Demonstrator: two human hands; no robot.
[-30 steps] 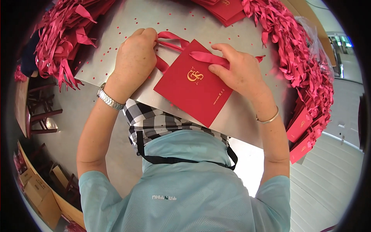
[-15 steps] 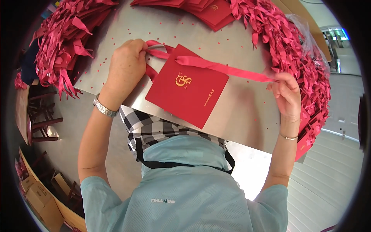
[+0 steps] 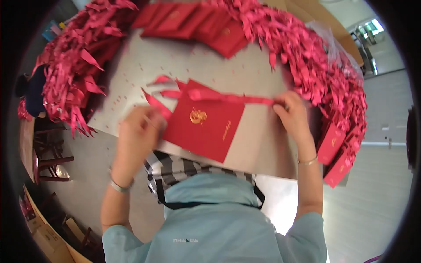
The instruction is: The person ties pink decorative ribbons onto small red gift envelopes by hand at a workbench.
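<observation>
A flat red square paper gift bag (image 3: pixel 202 138) with a gold emblem lies tilted on the metal tabletop near its front edge. A pink-red ribbon (image 3: pixel 219 96) runs across its upper part and stretches to the right. My right hand (image 3: pixel 293 116) pinches that ribbon's right end, closed on it. Left of the bag, loose ribbon ends (image 3: pixel 154 103) lie on the table. My left hand (image 3: pixel 141 131) is beside the bag's left edge, its fingers curled and smeared by motion. Whether it touches the bag or holds anything is hidden.
Red bags with ribbons are heaped at the left (image 3: pixel 79 74) and right (image 3: pixel 307 61) of the metal table (image 3: pixel 267 144). More flat red bags (image 3: pixel 188 24) lie along the back. Small red bits dot the tabletop. Wooden stools (image 3: pixel 52 162) stand on the floor at left.
My left hand has let go of the ribbon and come down toward the bag's left edge. My right hand has moved left with its ribbon end, and the ribbon lies lower.
</observation>
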